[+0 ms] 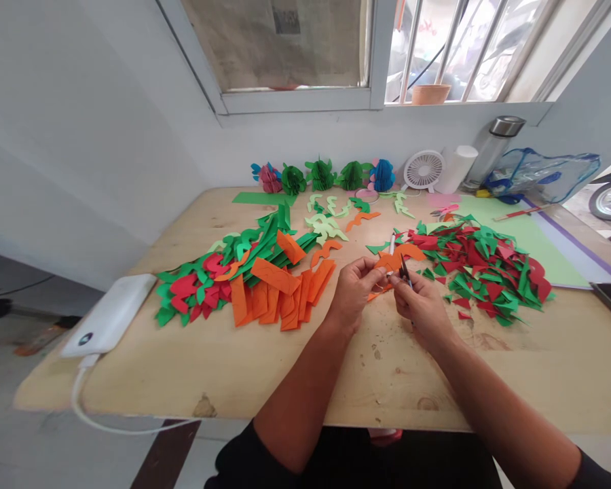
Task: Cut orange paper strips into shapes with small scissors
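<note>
My left hand point(354, 291) pinches a wavy-edged piece of orange paper point(411, 252) over the middle of the table. Close beside it, my right hand point(423, 309) is closed around a pair of scissors point(405, 270) with dark blades, held against the paper. Behind the paper lies a white pen point(392, 242). To the left are folded orange paper strips point(269, 275) with drawn outlines and a heap of green paper pieces point(252, 248). Red leaf-shaped cutouts point(184, 284) rest among green ones. A pile of red and green scraps point(481, 261) spreads to the right.
Honeycomb paper figures point(322, 174) line the wall beside a small white fan point(424, 170) and a glass bottle point(493, 153). A clear blue-edged pouch point(544, 173) stands at the back right. A white power bank point(109, 316) with a cable sits at the left edge.
</note>
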The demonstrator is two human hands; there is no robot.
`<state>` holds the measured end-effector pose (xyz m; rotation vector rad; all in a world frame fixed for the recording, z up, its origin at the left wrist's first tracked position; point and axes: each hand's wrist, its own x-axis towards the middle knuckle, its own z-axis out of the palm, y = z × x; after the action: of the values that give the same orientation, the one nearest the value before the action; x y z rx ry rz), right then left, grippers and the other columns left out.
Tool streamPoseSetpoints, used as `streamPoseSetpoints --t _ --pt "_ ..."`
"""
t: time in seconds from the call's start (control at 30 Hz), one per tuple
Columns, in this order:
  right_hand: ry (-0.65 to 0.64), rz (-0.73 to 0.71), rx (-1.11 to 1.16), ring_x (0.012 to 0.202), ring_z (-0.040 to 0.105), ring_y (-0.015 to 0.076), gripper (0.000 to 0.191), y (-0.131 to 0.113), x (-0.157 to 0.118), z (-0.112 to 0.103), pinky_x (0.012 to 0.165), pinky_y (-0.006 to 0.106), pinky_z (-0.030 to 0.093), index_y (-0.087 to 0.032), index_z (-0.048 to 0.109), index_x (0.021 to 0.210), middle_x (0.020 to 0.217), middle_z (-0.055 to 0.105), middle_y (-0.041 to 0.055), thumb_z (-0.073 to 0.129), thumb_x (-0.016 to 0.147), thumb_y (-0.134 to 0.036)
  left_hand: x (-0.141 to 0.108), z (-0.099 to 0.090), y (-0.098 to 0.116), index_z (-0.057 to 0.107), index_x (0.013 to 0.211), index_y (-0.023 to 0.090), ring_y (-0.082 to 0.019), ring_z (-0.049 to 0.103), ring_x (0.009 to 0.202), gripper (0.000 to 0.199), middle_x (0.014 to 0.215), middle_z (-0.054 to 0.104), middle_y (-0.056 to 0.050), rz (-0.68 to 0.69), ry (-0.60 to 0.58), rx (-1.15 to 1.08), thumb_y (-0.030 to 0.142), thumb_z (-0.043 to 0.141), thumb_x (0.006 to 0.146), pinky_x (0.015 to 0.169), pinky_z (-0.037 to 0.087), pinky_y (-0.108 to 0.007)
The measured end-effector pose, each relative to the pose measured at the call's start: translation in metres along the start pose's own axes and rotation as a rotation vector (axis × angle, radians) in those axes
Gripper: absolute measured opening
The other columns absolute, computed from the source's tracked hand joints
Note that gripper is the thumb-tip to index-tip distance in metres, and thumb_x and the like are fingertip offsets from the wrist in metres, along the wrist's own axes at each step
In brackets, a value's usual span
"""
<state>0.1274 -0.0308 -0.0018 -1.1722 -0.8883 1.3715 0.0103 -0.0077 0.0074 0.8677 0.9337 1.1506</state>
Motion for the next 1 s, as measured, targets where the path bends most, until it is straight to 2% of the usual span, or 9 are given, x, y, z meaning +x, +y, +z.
streamPoseSetpoints --t 0.8,1.0 --pt "-0.023 -0.005 -0.01 0.039 0.02 0.0036 0.032 0.0003 -0.0008 -0.001 0.038 0.02 0.011 -0.019 0.053 0.069 0.046 0.031 -0.0109 0.073 0.068 -0.043 -0.0008 -0.0004 0.0005 0.058 0.066 0.016 -0.009 0.05 0.058 0.014 0.06 0.058 0.001 0.012 -0.001 0.002 0.028 0.066 0.066 0.062 0.041 -0.024" --pt "-0.018 -0.01 -0.007 0.039 0.019 0.0035 0.035 -0.0006 -0.0012 0.0 0.037 0.02 0.011 -0.02 0.048 0.066 0.046 0.031 -0.011 0.074 0.067 -0.044 -0.001 0.0001 0.0009 0.058 0.065 0.016 -0.009 0.051 0.059 0.014 0.06 0.058 0.002 0.013 0.001 0.001 0.028 0.066 0.065 0.062 0.041 -0.023"
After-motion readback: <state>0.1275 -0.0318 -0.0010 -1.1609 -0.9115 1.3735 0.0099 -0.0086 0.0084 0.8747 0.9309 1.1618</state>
